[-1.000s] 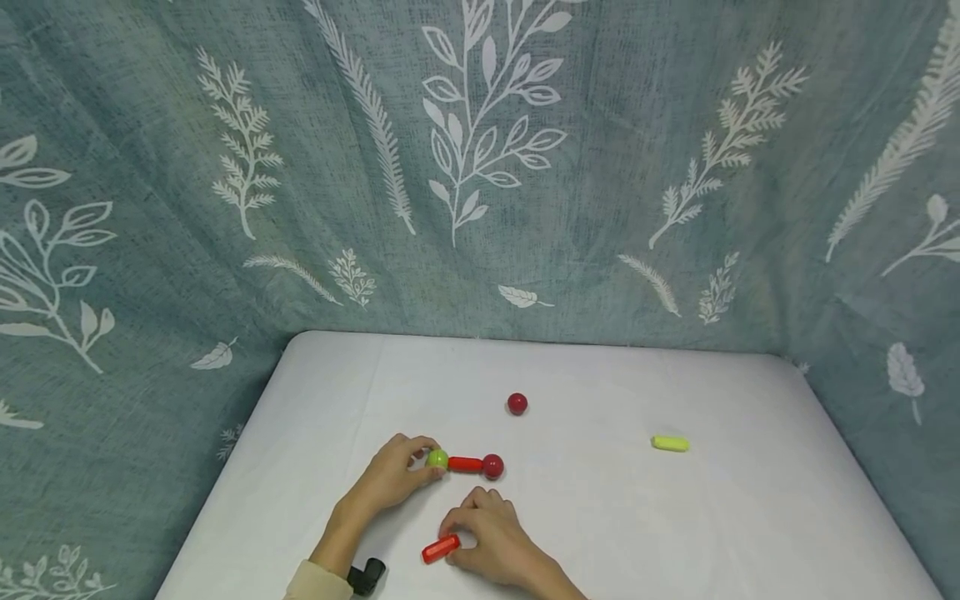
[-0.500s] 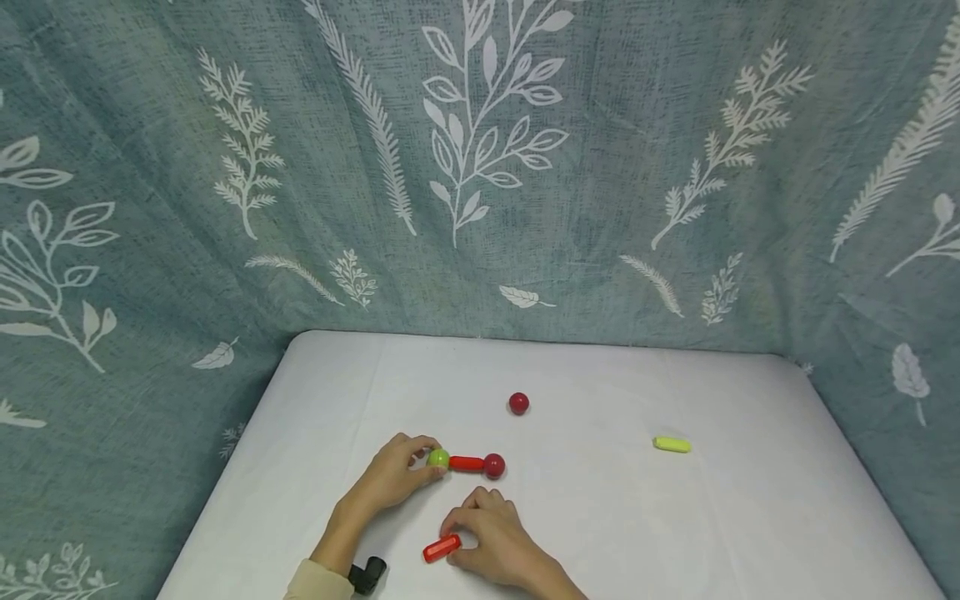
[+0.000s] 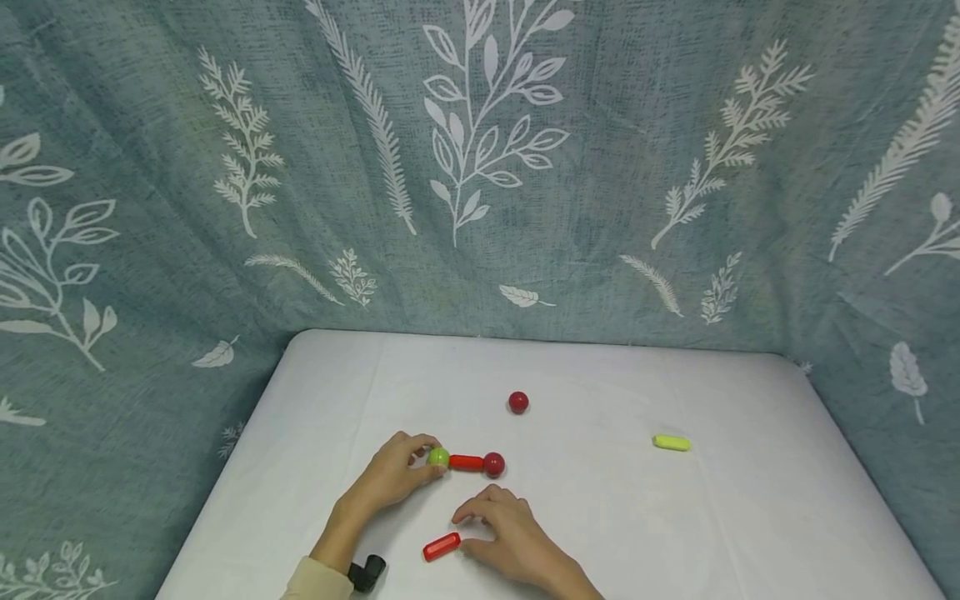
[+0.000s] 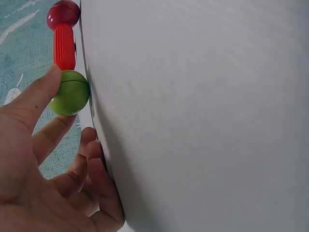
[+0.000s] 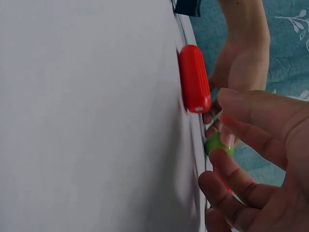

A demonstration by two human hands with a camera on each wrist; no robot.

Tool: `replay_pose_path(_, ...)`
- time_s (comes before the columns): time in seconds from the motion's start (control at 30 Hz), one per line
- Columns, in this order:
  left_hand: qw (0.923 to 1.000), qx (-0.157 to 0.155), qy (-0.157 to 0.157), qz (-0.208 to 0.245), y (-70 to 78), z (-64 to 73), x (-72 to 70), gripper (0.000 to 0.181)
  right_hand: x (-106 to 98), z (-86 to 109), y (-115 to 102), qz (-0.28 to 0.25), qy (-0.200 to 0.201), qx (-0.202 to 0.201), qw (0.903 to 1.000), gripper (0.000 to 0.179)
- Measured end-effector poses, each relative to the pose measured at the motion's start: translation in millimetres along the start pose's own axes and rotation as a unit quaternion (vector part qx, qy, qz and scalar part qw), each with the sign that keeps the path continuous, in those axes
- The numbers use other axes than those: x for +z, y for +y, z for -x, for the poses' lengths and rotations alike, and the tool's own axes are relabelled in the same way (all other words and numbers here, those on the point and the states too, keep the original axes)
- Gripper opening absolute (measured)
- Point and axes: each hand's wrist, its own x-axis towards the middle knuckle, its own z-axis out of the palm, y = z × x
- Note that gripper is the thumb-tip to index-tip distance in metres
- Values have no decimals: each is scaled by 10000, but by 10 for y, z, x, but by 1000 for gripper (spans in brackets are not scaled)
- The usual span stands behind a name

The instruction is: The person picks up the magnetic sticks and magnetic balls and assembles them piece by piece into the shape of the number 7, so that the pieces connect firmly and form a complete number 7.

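My left hand point(image 3: 395, 473) pinches a green ball point(image 4: 71, 94) between thumb and finger. That ball joins end to end with a red ribbed stick point(image 4: 64, 47) and a dark red ball point(image 3: 493, 464), all lying in a row on the table. Nearer the front edge, a second red stick point(image 3: 442, 547) lies by itself, tilted slightly. Just to its right is my right hand point(image 3: 508, 537), fingers loosely bent and spread, with nothing held; in the right wrist view the stick point(image 5: 194, 79) stands apart from the fingertips.
A loose dark red ball point(image 3: 518, 402) sits farther back on the white table point(image 3: 585, 500). Toward the right lies a yellow-green stick point(image 3: 671, 443). A black device point(image 3: 367, 573) shows beside the left wrist. Patterned green cloth point(image 3: 480, 275) hangs behind the table.
My right hand has let go of the loose red stick and drawn a little to the right, its fingers spreading. The left hand keeps its pinch on the green ball.
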Motion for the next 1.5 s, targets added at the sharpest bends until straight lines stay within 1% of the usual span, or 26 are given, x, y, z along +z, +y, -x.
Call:
replay_pose_path(0.17, 10000, 7, 38, 3, 9, -1, 5, 34, -96, 58, 86, -117, 287, 14, 9995, 21)
replay_pose_path(0.43, 10000, 30, 22, -17, -3, 4, 7, 32, -226, 164, 244, -112, 688, 42, 9976, 20)
replay_pose_path(0.57, 10000, 88, 27, -11, 0, 4, 7, 32, -308, 237, 337, -226, 940, 46, 9953, 20)
replay_pose_path(0.67, 10000, 95, 6, -5, -5, 5, 6, 32, -387, 294, 400, -400, 1120, 77, 9929, 20)
replay_pose_path(0.8, 10000, 66, -8, 10, -10, 1, 7, 32, -492, 375, 475, -471, 1316, 155, 9901, 22)
replay_pose_path(0.9, 10000, 54, -13, 33, -7, 3, 3, 31, -560, 428, 532, -413, 1428, 231, 9886, 24)
replay_pose_path(1.13, 10000, 47, -24, 59, 0, 2, -4, 32, -712, 517, 627, -314, 1642, 545, 9844, 25)
replay_pose_path(1.33, 9999, 123, -38, 84, -1, -8, -16, 32, -829, 594, 732, -165, 1860, 623, 9804, 26)
replay_pose_path(1.5, 9999, 100, -41, 98, -16, -17, -21, 32, -925, 673, 836, -145, 2099, 734, 9749, 25)
